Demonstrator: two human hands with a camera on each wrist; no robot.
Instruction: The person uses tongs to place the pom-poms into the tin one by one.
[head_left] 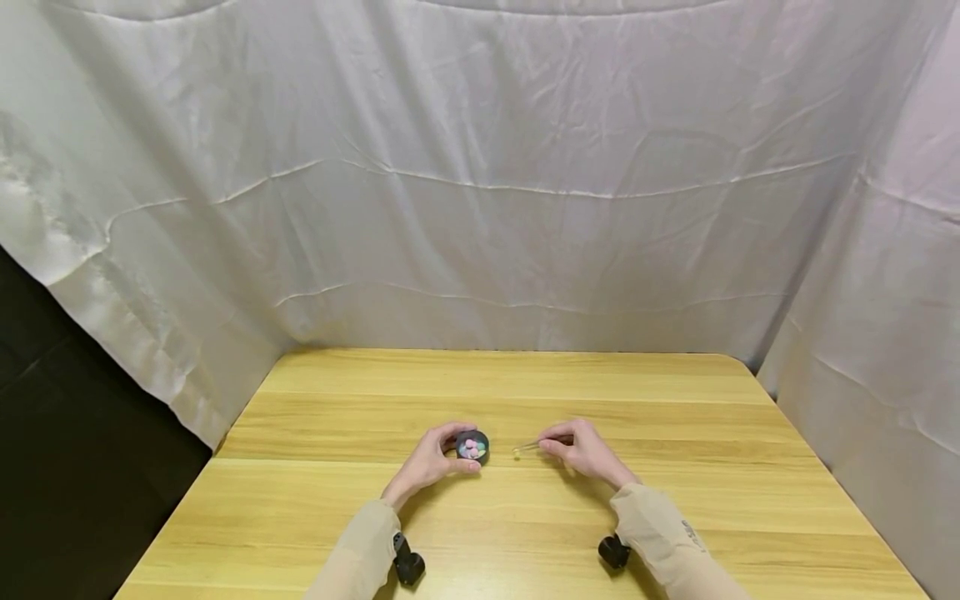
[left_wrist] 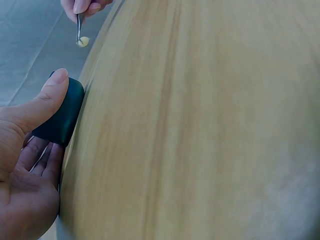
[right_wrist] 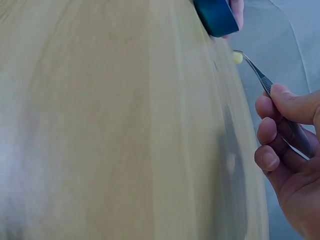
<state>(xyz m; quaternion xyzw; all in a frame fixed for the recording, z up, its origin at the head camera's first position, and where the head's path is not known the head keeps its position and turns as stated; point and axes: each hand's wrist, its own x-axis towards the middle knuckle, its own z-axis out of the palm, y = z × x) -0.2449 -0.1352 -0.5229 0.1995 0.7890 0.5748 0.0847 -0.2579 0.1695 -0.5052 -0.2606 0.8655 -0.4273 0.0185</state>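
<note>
My left hand [head_left: 433, 460] grips a small dark round container [head_left: 461, 437] standing on the table, thumb on the near side and fingers on the far side. Several small pink, green and pale pieces [head_left: 472, 448] lie inside it. Bent-tip metal tweezers [right_wrist: 264, 77] are pinched between the thumb and fingers of my right hand [head_left: 588, 454]. At their tips is a small pale yellow piece [right_wrist: 237, 58], just right of the container and apart from it. In the left wrist view the container's dark teal side [left_wrist: 70, 112] shows beneath the thumb.
Both hands work over a light wood-grain table [head_left: 360, 400]. Grey curtains [head_left: 525, 250] hang behind it and along its sides. A black surface [head_left: 67, 433] shows at the far left. Black wrist devices [head_left: 408, 567] sit at both beige sleeves.
</note>
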